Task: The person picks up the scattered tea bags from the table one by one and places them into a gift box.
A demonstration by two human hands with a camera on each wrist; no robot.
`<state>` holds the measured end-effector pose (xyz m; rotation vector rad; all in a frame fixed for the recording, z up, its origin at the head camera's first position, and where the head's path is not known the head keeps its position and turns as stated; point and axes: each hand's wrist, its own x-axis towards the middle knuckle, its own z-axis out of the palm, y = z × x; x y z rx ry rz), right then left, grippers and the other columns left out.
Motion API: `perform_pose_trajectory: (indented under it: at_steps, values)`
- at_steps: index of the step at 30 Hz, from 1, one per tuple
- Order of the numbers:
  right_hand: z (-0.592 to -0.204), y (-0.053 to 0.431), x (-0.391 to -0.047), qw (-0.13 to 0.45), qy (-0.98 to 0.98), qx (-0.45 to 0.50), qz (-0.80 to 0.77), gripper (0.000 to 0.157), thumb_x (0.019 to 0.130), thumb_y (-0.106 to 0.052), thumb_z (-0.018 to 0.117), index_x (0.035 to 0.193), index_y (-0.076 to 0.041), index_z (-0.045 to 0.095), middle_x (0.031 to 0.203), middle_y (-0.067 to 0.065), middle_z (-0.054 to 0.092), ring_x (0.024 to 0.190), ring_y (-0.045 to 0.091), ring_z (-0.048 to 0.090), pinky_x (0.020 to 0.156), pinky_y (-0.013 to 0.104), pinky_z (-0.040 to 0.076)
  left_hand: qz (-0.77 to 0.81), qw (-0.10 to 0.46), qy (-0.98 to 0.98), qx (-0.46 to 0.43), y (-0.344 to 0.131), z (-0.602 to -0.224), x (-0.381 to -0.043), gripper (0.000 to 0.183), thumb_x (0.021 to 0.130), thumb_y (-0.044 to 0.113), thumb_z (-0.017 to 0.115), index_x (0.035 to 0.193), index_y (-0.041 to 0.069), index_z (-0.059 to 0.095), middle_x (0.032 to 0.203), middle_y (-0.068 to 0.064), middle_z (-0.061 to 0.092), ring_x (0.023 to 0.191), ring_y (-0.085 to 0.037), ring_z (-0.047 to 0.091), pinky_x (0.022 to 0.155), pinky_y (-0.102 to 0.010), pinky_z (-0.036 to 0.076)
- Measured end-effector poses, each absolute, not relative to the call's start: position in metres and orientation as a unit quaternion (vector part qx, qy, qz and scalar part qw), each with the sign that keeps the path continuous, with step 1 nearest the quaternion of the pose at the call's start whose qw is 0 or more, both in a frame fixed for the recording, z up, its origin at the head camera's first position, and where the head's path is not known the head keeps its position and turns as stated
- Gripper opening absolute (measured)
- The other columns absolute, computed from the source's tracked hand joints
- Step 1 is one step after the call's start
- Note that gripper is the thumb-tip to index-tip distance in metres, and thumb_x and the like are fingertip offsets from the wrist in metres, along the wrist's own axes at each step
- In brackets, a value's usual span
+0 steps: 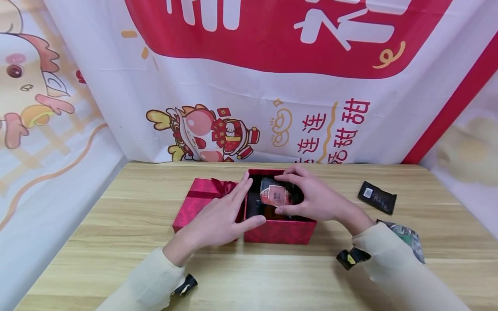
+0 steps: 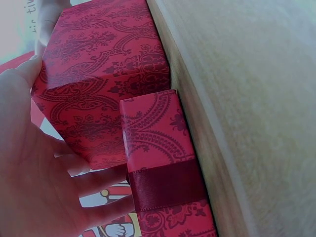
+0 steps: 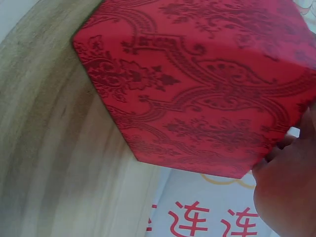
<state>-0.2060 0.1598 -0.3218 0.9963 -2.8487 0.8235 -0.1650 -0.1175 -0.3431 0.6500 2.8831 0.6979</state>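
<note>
nearest us on the bench [image 1: 249, 280], two black scraps [image 1: 186, 285] lie by the sleeves [image 1: 145, 276]. of our hands, the left hand [image 1: 215, 216] is spread, fingers straight, at the box's [image 1: 278, 233] left side; the right hand [image 1: 317, 196] pinches a packet [image 1: 275, 194] inside it. only the head view shows us that packet; the left wrist view adds the ribbon [image 2: 168, 185] on the side of the lid [image 2: 158, 136]. farther back, right, lies a black pouch [image 1: 377, 197]; behind hangs a cloth [image 1: 241, 84].

Light is bright, though the left wrist view's tabletop [image 2: 266, 98] seems hazy.
</note>
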Motion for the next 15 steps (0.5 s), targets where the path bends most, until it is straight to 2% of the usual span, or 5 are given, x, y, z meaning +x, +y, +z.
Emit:
perform_pose_trajectory:
  at_steps: [9, 15]
  values:
    - [-0.3287, 0.155, -0.2055, 0.004, -0.921, 0.318, 0.225, 0.079, 0.084, -0.047, 0.089, 0.149, -0.012, 0.062, 0.142, 0.006, 0.056, 0.13, 0.027, 0.059, 0.115, 0.054, 0.047, 0.225, 0.045, 0.948, 0.22, -0.1175, -0.3443, -0.1654, 0.108, 0.091, 0.09, 0.043, 0.173, 0.029, 0.006, 0.179, 0.018, 0.001, 0.149, -0.028, 0.053, 0.113, -0.054, 0.051]
    - [-0.3293, 0.1518, -0.2042, 0.012, -0.924, 0.32, 0.209, 0.076, 0.084, -0.045, 0.089, 0.148, -0.01, 0.063, 0.141, 0.006, 0.057, 0.128, 0.028, 0.059, 0.114, 0.053, 0.048, 0.225, 0.048, 0.948, 0.219, -0.1175, -0.3443, -0.1654, 0.104, 0.094, 0.085, 0.048, 0.172, 0.033, 0.004, 0.179, 0.019, -0.001, 0.151, -0.027, 0.05, 0.115, -0.055, 0.049]
